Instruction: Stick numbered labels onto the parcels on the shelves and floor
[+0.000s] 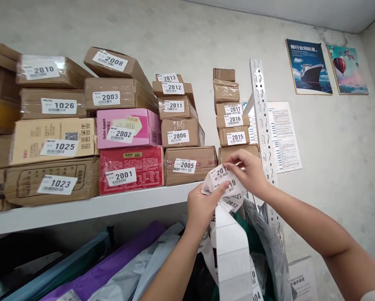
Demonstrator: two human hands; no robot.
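Note:
A long strip of number labels (pixel 233 251) hangs down from my hands in front of the shelf edge. My left hand (pixel 203 205) is closed on the strip, thumb pressed on top near a partly covered label ending in 19. With fingertips pinched, my right hand (pixel 245 167) holds the upper edge of the strip at a label whose last digit is hidden. Another label on a fold below reads 2012. Behind my hands, a cardboard box (pixel 237 151) is partly covered; above it sits a box labelled 2015 (pixel 234 137).
Stacked boxes with number labels, including a red box (pixel 150 169) and a pink box (pixel 150 125), line the white shelf (pixel 90 215). A slotted metal upright (pixel 258 92) stands at its right end. Below lie plastic mailing bags, one purple bag (pixel 112 265). Posters hang on the wall.

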